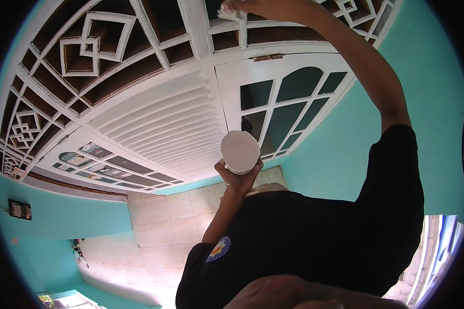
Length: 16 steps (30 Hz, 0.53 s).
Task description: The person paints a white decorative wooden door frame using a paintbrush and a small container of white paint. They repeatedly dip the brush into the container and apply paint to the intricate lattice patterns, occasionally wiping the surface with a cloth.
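Observation:
My left hand [238,181] is closed around a round whitish tub [242,171], holding it up in front of my body. A smooth, pale surface that looks like white paint [239,149] shows across its top. My right arm is stretched high and forward. At the upper edge my right hand [258,7] is closed on a ragged white piece [231,12] that looks like a rag. This piece is against or very near the white wooden lattice [191,31]; contact cannot be told. Part of the right hand is cut off by the picture's edge.
Below the lattice are a white slatted panel [165,123] and white doors with dark panes, one door [269,103] at right. Turquoise walls [423,87] stand either side. Pale tiles [175,211] cover the floor. A small dark box [20,209] hangs at left.

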### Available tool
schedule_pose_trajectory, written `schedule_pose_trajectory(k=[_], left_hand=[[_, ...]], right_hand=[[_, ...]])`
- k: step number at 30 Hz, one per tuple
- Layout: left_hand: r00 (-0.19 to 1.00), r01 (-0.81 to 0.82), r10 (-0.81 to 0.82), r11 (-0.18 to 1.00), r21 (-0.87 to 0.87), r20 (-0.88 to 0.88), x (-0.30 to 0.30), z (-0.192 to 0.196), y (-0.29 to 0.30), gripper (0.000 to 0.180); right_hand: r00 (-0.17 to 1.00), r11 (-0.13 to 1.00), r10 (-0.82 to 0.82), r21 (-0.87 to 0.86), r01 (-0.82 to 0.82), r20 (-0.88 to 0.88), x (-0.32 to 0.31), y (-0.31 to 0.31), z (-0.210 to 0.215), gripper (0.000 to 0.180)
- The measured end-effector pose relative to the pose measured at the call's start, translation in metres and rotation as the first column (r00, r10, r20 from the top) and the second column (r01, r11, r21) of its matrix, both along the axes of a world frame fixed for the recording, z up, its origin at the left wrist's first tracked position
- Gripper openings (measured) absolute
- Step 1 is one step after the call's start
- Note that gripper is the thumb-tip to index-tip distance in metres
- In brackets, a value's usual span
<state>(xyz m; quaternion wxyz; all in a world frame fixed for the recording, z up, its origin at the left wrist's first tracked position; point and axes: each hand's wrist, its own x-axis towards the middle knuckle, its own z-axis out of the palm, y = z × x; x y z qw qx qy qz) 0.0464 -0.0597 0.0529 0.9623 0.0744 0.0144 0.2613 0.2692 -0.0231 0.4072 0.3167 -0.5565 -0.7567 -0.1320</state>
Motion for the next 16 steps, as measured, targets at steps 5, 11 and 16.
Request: schedule_pose_trajectory(k=[5, 11, 16], left_hand=[[0.994, -0.017, 0.03, 0.993, 0.118, -0.109, 0.001, -0.01, 0.002, 0.049], [0.977, -0.084, 0.102, 0.992, 0.097, -0.189, 0.003, -0.006, -0.002, 0.049], [0.999, 0.042, -0.042, 0.988, 0.147, -0.005, 0.002, -0.015, 0.005, 0.055]], right_hand=[[0.993, 0.988, -0.11, -0.099, 0.114, 0.05, 0.01, 0.029, -0.017, 0.025], [0.996, 0.998, -0.061, -0.014, 0.062, 0.063, -0.023, -0.004, 0.002, 0.028], [0.973, 0.994, -0.108, 0.042, 0.102, 0.204, 0.001, 0.029, -0.032, 0.032]])
